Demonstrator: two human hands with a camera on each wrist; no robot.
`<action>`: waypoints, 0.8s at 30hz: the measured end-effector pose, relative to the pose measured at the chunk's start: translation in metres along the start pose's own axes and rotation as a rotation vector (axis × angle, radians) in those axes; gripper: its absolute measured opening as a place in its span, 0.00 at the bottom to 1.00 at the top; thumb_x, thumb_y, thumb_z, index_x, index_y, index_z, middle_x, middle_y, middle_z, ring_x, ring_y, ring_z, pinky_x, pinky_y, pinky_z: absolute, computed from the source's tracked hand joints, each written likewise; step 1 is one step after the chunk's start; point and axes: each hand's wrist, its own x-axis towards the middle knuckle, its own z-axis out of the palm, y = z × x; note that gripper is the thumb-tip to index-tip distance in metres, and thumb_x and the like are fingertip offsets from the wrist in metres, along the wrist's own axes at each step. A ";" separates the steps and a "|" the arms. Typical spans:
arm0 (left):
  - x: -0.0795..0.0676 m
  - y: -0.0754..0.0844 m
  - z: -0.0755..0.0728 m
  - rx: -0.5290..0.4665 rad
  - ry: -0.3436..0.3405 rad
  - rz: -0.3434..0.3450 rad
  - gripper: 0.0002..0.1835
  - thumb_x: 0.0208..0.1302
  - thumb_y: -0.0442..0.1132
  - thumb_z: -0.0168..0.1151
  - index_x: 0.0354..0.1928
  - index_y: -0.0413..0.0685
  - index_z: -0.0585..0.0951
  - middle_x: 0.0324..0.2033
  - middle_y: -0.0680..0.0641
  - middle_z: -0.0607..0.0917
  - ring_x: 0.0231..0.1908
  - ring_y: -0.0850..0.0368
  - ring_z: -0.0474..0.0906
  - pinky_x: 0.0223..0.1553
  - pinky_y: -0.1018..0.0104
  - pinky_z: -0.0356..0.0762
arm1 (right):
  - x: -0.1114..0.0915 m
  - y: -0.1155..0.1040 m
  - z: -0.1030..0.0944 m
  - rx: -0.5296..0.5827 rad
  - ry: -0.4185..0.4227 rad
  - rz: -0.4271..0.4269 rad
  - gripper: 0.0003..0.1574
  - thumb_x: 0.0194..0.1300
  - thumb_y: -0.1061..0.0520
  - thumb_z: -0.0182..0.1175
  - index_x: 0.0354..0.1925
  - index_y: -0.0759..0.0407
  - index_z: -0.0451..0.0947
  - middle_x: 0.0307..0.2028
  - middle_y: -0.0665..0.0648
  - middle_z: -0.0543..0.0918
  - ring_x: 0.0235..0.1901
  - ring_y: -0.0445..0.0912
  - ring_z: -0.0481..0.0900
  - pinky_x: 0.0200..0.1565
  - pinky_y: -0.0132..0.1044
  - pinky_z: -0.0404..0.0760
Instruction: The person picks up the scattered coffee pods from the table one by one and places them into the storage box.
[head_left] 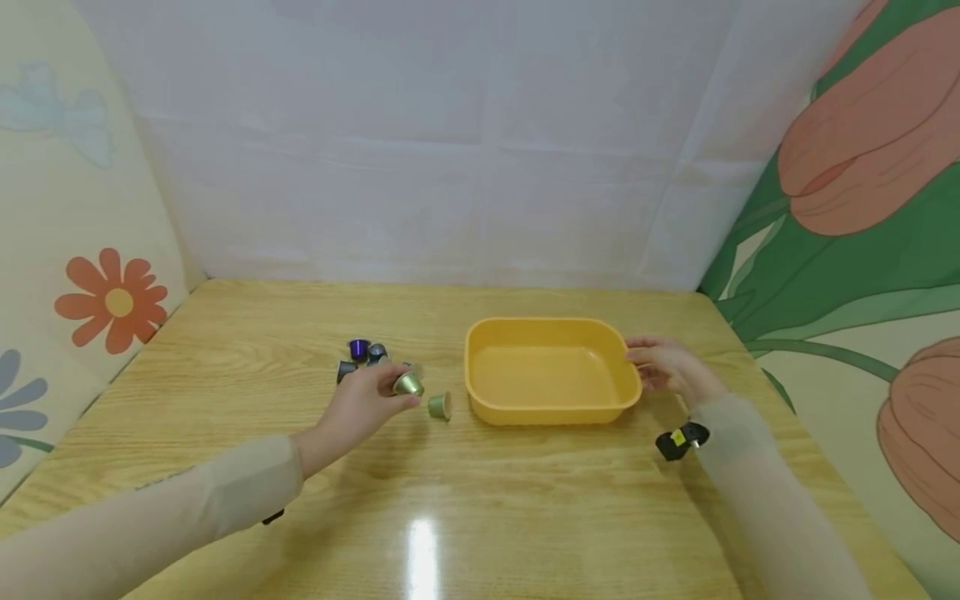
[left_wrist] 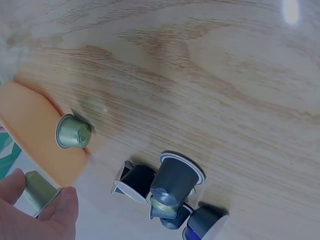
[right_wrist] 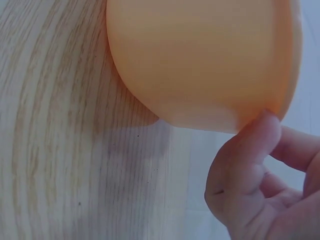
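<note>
My left hand [head_left: 358, 406] pinches a light green coffee capsule [head_left: 408, 384] between thumb and fingers, just over the table. Another green coffee capsule [head_left: 439, 406] lies on its side between that hand and a yellow plastic basin [head_left: 551, 414]. Behind the left hand is a cluster of several capsules, partly hidden by it in the head view: a blue-purple capsule [head_left: 359, 349] and dark capsules [left_wrist: 175, 177], some leaning on each other. At the basin's right end, my right hand [head_left: 671, 369] holds the rim, thumb tip and fingers at the edge in the right wrist view.
The wooden table [head_left: 480, 492] carries everything. A white cloth backdrop [head_left: 450, 167] rises behind it, with flower-printed panels [head_left: 885, 275] at both sides. Nothing lies inside the basin's visible floor.
</note>
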 end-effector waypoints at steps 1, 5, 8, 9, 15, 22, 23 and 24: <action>0.001 0.000 0.000 -0.003 0.003 0.011 0.22 0.61 0.34 0.68 0.55 0.32 0.78 0.45 0.40 0.84 0.46 0.45 0.82 0.45 0.56 0.82 | 0.000 0.000 0.000 0.008 -0.003 -0.001 0.32 0.73 0.61 0.51 0.70 0.68 0.57 0.30 0.49 0.79 0.27 0.40 0.77 0.28 0.30 0.80; 0.003 0.002 0.001 -0.001 0.001 0.010 0.23 0.61 0.35 0.69 0.56 0.32 0.78 0.45 0.40 0.84 0.46 0.45 0.82 0.46 0.55 0.81 | 0.001 0.001 -0.001 0.043 -0.021 -0.008 0.32 0.72 0.62 0.52 0.69 0.69 0.56 0.29 0.48 0.80 0.26 0.40 0.78 0.28 0.31 0.80; 0.005 0.004 0.002 0.005 -0.007 -0.007 0.22 0.61 0.36 0.69 0.55 0.33 0.78 0.45 0.40 0.84 0.46 0.45 0.81 0.48 0.54 0.81 | 0.001 0.000 -0.002 0.036 -0.024 -0.010 0.32 0.72 0.61 0.52 0.69 0.69 0.57 0.29 0.48 0.80 0.27 0.40 0.78 0.28 0.31 0.80; 0.006 0.005 0.002 0.003 -0.010 -0.014 0.22 0.61 0.36 0.69 0.56 0.34 0.78 0.46 0.41 0.84 0.47 0.45 0.81 0.48 0.54 0.81 | 0.000 0.000 -0.002 0.028 -0.024 -0.010 0.32 0.72 0.61 0.52 0.69 0.69 0.57 0.29 0.48 0.80 0.27 0.40 0.78 0.29 0.31 0.80; 0.010 0.009 0.003 -0.015 -0.031 -0.039 0.23 0.62 0.36 0.68 0.58 0.36 0.77 0.48 0.42 0.84 0.49 0.46 0.80 0.50 0.53 0.80 | 0.001 0.000 -0.002 -0.014 -0.013 -0.005 0.32 0.73 0.60 0.51 0.70 0.69 0.57 0.31 0.48 0.79 0.28 0.40 0.77 0.29 0.30 0.81; 0.019 0.018 0.007 -0.057 -0.050 -0.043 0.23 0.62 0.35 0.68 0.58 0.35 0.77 0.49 0.40 0.83 0.51 0.44 0.79 0.51 0.53 0.79 | 0.002 0.002 -0.003 0.006 -0.017 -0.009 0.32 0.72 0.61 0.52 0.69 0.69 0.57 0.29 0.47 0.80 0.28 0.40 0.78 0.29 0.31 0.81; 0.020 0.019 0.008 -0.061 -0.052 -0.043 0.23 0.62 0.35 0.68 0.58 0.35 0.77 0.49 0.40 0.83 0.51 0.44 0.79 0.51 0.53 0.79 | 0.002 0.002 -0.003 0.016 -0.020 -0.009 0.32 0.72 0.61 0.52 0.69 0.69 0.57 0.29 0.47 0.80 0.28 0.40 0.79 0.29 0.31 0.81; 0.021 0.020 0.009 -0.068 -0.054 -0.049 0.23 0.62 0.35 0.68 0.58 0.35 0.77 0.50 0.40 0.83 0.52 0.44 0.79 0.51 0.53 0.79 | 0.003 0.002 -0.002 0.027 -0.022 -0.007 0.32 0.72 0.61 0.52 0.69 0.69 0.57 0.29 0.47 0.80 0.27 0.40 0.79 0.29 0.31 0.81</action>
